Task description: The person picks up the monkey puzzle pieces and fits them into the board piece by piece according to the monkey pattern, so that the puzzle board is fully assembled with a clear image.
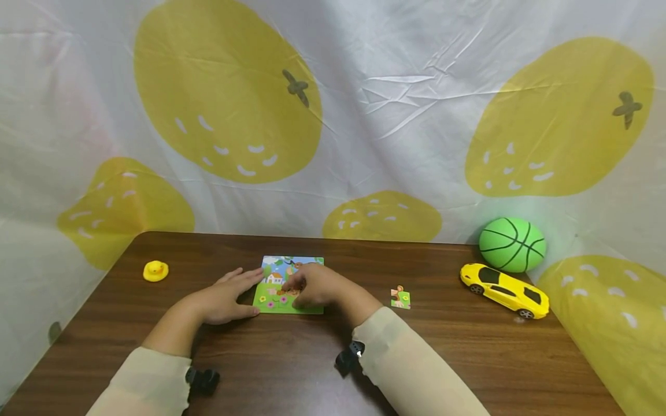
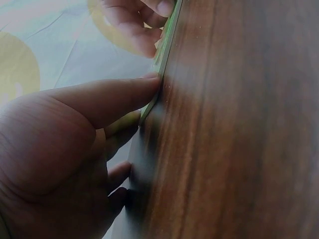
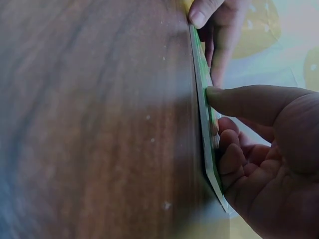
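A colourful jigsaw puzzle [image 1: 272,300] with a house, flowers and animals lies flat near the middle of the table. My left hand [image 1: 229,297] rests beside it, fingers extended to its left edge and the thumb touching the front left corner. Over the puzzle's right half, my right hand [image 1: 316,286] has its fingers curled, with thumb and index finger about a puzzle piece [image 1: 292,292] at the surface. That piece is mostly hidden by the hand. Farther right lies a loose puzzle piece [image 1: 400,297] in brown, pink and green, apart from both hands.
A yellow rubber duck [image 1: 155,271] sits at the left on the brown wooden table [image 1: 281,358]. At the right are a yellow toy car [image 1: 503,290] and a green ball [image 1: 512,245]. Behind the table hangs a white cloth [image 1: 364,144] with yellow fruit prints.
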Tool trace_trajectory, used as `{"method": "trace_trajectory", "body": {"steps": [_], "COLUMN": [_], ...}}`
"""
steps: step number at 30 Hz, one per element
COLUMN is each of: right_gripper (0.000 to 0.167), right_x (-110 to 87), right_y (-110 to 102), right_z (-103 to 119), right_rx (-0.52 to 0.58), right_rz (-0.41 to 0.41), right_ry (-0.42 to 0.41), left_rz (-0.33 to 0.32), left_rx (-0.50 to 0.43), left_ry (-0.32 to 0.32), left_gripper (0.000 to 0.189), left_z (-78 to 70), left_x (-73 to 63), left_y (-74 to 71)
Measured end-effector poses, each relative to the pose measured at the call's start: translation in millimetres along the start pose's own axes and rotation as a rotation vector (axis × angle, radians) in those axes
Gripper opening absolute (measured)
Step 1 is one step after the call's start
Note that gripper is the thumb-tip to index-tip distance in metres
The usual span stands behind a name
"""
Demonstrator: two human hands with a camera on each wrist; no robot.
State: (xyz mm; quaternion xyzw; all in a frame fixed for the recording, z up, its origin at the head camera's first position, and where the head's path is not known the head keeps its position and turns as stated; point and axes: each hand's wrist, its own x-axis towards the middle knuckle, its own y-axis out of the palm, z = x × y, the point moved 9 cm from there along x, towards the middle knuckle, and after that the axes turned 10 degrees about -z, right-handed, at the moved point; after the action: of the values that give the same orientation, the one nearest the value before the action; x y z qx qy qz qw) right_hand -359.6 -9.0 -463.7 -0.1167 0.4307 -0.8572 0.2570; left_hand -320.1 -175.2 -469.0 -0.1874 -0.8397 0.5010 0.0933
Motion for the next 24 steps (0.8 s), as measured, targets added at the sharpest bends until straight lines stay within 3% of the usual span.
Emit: {"method": "trace_trajectory", "body": {"steps": [14, 24], "right_gripper": [0.039, 0.041], "right_x": [2.2, 2.5], "right_y": [0.8, 2.3], "right_z": [0.0, 2.4], "right_rx": [0.013, -0.035], "right_rz": [0.025, 0.043], "right_ry": [-0.026, -0.043], "left_rz": [0.004, 0.009], "left_rx": [-0.009, -0.006], "left_ry": [-0.004, -0.017], "left_gripper": [0.086, 0.087], "left_z": [-2.3, 1.6], "left_x": [-0.9, 0.5], "left_y": [-0.8, 0.7]}}
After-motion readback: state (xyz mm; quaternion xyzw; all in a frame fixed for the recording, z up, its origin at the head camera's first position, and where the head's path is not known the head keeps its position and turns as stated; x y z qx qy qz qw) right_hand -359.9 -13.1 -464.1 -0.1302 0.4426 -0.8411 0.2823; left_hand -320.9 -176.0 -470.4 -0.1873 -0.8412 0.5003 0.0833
